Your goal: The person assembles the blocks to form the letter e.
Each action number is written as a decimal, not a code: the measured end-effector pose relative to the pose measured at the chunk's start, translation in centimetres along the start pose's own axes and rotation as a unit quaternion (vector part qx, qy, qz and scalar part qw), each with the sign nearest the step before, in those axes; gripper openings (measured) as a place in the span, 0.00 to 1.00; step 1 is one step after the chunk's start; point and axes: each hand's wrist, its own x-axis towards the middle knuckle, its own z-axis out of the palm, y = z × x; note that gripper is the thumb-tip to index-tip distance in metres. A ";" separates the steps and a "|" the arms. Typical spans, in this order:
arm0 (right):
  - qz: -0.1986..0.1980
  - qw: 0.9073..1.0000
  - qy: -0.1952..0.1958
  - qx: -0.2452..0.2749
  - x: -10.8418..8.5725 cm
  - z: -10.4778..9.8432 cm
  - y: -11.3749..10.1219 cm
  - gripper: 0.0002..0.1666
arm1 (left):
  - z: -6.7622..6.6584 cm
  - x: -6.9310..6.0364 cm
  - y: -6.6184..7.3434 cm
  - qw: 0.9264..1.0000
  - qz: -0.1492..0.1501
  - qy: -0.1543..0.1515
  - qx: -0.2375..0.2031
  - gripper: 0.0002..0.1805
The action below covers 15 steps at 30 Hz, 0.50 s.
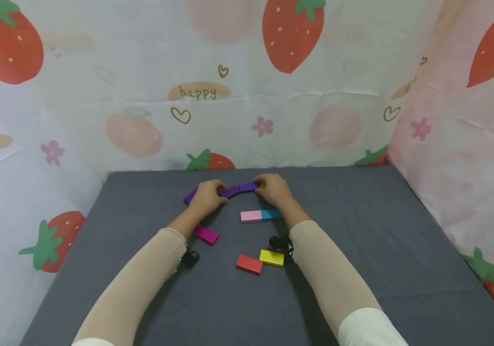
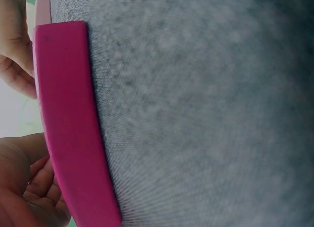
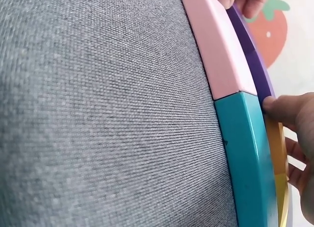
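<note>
Near the far edge of the grey table, my left hand (image 1: 207, 196) pinches the left end of a purple block (image 1: 230, 192) between thumb and fingers. Another purple block (image 1: 248, 187) adjoins it, and my right hand (image 1: 274, 189) grips its right end. In the right wrist view, the right thumb presses beside the seam between the purple block (image 3: 260, 75) and an orange block (image 3: 275, 143), with a yellow block (image 3: 281, 192) beyond. One more purple block (image 1: 189, 196) shows left of my left hand, partly covered by it.
A pink block (image 1: 251, 216) and a teal block (image 1: 271, 215) lie end to end in front of the purple row. A magenta block (image 1: 206, 235) lies by the left forearm. Closer in, a red block (image 1: 249, 264) touches a yellow block (image 1: 272, 258). Printed cloth hangs behind the table.
</note>
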 end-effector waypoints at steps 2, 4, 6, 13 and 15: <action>0.001 1.000 -0.001 -0.002 0.0 0.0 0.0 0.20 | 0.0 0.0 0.0 1.000 0.001 0.000 -0.001 0.24; 0.002 1.000 -0.001 -0.002 0.0 0.1 0.0 0.20 | 0.0 0.0 0.0 1.000 0.001 0.001 0.001 0.24; 0.002 1.000 0.001 -0.002 0.1 0.1 0.0 0.21 | 0.1 0.0 0.0 1.000 0.001 0.001 0.004 0.24; 0.000 1.000 0.005 -0.005 0.3 0.3 0.1 0.20 | 0.2 -0.2 0.2 1.000 -0.005 0.006 0.004 0.24; 0.000 1.000 0.005 -0.006 0.3 0.3 0.1 0.20 | 0.2 -0.3 0.3 1.000 -0.006 0.007 0.003 0.24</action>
